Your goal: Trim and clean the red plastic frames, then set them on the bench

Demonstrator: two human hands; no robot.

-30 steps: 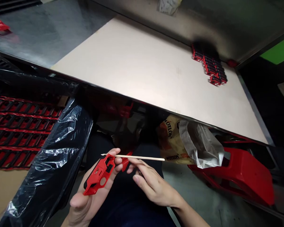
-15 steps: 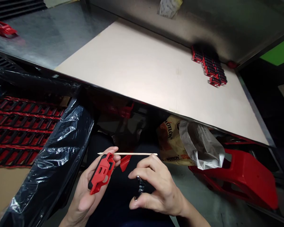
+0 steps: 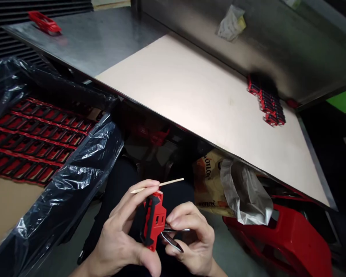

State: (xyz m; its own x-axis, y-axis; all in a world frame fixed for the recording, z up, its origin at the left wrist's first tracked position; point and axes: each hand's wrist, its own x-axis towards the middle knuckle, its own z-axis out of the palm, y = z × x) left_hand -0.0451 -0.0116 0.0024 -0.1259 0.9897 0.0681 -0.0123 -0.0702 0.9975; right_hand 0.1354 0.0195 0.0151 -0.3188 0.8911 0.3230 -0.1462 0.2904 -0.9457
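A red and black plastic part point(image 3: 156, 220) is held by my left hand point(image 3: 122, 231) between its thumb and fingers, low in the middle of the view. The same hand keeps a thin pointed wooden stick point(image 3: 171, 181) across its fingertips, above the part. My right hand point(image 3: 194, 234) grips a small metal tool with dark handles point(image 3: 172, 241), and the tool's tip meets the right side of the part. The exact contact is hidden by the part and fingers.
Rows of red and black parts point(image 3: 31, 142) fill a box lined with black plastic point(image 3: 86, 173) at left. Stacked parts point(image 3: 266, 104) stand on the pale-covered table point(image 3: 190, 96). A paper bag point(image 3: 209, 184) and red stool point(image 3: 300, 234) are at lower right.
My left hand has turned the red part more upright and tilted the stick. My right hand has moved in close, bringing the tool against the part. The head view has shifted.
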